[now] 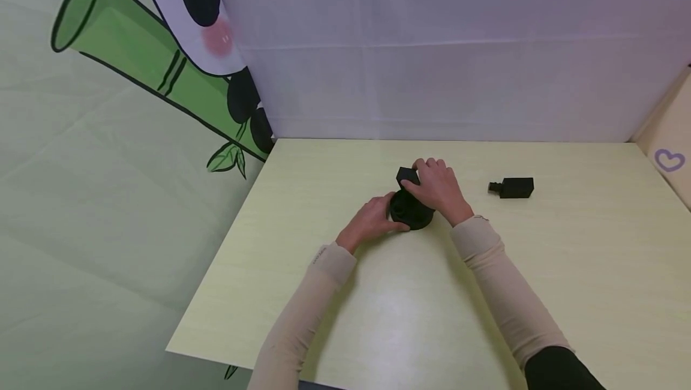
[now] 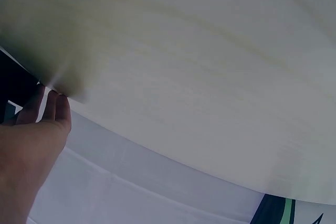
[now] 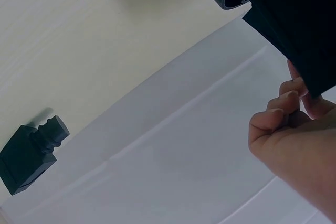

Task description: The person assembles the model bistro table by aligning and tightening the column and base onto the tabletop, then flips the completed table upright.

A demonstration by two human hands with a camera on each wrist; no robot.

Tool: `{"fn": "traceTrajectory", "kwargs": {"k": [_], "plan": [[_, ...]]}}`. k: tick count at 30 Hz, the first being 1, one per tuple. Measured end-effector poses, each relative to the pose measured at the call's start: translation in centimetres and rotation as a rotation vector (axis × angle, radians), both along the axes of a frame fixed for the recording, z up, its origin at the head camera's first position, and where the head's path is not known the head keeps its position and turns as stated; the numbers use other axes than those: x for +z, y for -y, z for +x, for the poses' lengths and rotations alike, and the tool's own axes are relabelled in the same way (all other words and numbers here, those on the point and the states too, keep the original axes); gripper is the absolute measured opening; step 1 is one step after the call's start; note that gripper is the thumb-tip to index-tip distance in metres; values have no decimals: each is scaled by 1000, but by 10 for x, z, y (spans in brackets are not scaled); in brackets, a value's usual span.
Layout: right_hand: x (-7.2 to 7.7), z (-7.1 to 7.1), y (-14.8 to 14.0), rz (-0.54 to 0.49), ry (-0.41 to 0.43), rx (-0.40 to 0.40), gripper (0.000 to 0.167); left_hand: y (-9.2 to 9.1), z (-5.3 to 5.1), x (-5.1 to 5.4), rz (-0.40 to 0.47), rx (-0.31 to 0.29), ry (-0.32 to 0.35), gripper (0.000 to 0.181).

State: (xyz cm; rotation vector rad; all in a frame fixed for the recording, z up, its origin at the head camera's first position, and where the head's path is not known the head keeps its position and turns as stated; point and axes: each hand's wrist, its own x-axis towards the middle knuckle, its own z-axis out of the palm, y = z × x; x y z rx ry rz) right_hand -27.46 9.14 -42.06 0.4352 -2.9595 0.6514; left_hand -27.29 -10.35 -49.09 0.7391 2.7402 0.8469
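A round black container [image 1: 411, 215] stands on the table, its inside dark. My left hand [image 1: 372, 219] grips it from the left, thumb at the near side and fingers behind. Above its far rim my right hand [image 1: 438, 185] holds a square black block [image 1: 408, 175] between thumb and fingers. The right wrist view has this block [image 3: 299, 30] large and dark, with the curled fingers of the right hand [image 3: 294, 129] beneath it. Whether block and container touch cannot be told. In the left wrist view, the left hand [image 2: 37, 135] is at the dark container's edge.
To the right on the pale table [image 1: 335, 168] lies another black block with a narrow ribbed neck [image 1: 516, 188], its neck pointing left. Behind the table hangs a pale cloth [image 1: 442, 78]; a printed green bamboo pattern [image 1: 146, 48] is on the left.
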Motion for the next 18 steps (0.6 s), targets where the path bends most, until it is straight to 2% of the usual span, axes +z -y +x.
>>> {"fn": "traceTrajectory", "kwargs": {"k": [18], "plan": [[-4, 0, 1, -9, -39, -60, 54, 0, 1, 1, 25, -10, -6, 75]]}}
